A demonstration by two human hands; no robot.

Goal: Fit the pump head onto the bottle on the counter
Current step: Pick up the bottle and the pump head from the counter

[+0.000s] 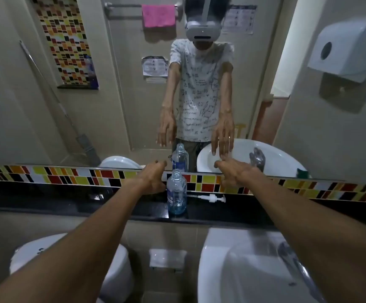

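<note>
We are at the very start. The clear bottle (176,193) stands upright on the black counter (68,196) with its neck open. The white pump head (210,197) lies flat on the counter just to its right, tube pointing at the bottle. Our left hand (152,178) is beside the bottle, fingers loosely spread, holding nothing. Our right hand (232,173) hangs above the pump head, also spread and bare. Next, we think, the right hand must drop and pick up the pump while the left steadies the bottle.
</note>
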